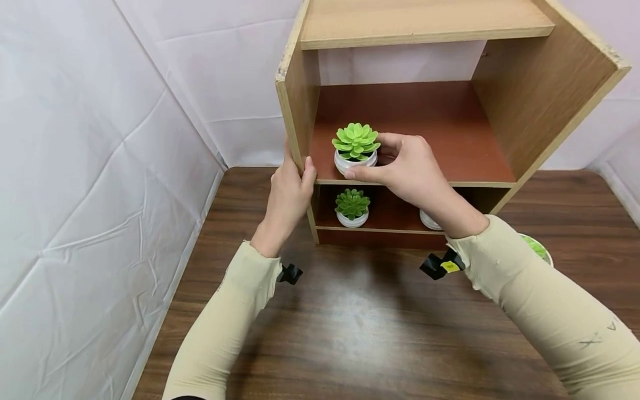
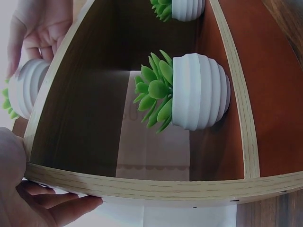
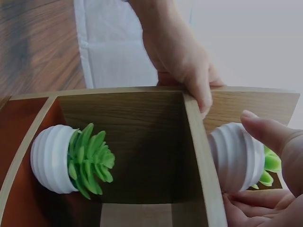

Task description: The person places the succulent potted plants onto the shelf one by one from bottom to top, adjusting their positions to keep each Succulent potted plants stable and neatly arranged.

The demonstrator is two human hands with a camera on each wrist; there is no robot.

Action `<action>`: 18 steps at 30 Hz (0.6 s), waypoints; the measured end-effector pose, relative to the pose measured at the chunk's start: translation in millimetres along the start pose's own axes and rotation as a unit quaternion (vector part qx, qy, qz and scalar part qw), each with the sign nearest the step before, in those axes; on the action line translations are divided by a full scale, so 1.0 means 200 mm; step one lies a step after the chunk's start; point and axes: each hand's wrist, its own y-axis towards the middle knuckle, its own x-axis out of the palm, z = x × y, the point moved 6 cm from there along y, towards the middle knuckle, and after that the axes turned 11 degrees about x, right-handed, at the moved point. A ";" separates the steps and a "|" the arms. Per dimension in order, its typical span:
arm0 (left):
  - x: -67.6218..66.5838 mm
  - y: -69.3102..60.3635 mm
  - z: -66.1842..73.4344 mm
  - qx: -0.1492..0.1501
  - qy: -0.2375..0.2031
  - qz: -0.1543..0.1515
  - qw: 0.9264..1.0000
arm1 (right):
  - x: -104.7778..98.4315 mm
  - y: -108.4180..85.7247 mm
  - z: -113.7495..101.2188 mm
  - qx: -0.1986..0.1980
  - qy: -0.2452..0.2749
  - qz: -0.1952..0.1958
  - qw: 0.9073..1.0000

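On the left part of the red-brown middle shelf (image 1: 415, 122) is a light green succulent in a white ribbed pot (image 1: 356, 162). My right hand (image 1: 412, 166) pinches that pot between thumb and fingers, also seen in the right wrist view, where the pot (image 3: 236, 156) is at the shelf's front edge. My left hand (image 1: 290, 191) grips the cabinet's left side panel (image 1: 295, 105), thumb on the inner side and fingers outside. Below, a darker green succulent in a white pot (image 1: 352, 219) stands upright on the lower shelf.
Another white pot (image 1: 430, 220) on the lower shelf is partly hidden by my right forearm. A green plant in a white container (image 1: 537, 247) shows beside my right sleeve, on the wooden table (image 1: 350, 333). White cloth (image 1: 100, 166) hangs at the left.
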 end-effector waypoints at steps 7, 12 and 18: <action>0.00 0.00 0.01 -0.002 0.006 -0.001 1.000 | -0.06 -0.04 -0.02 0.012 0.000 -0.005 1.000; 0.00 0.01 0.01 0.001 0.005 -0.001 1.000 | -0.09 -0.07 -0.03 0.014 0.013 0.006 1.000; 0.01 0.02 0.01 -0.001 -0.002 -0.001 1.000 | -0.14 -0.11 -0.03 0.013 0.047 0.019 0.999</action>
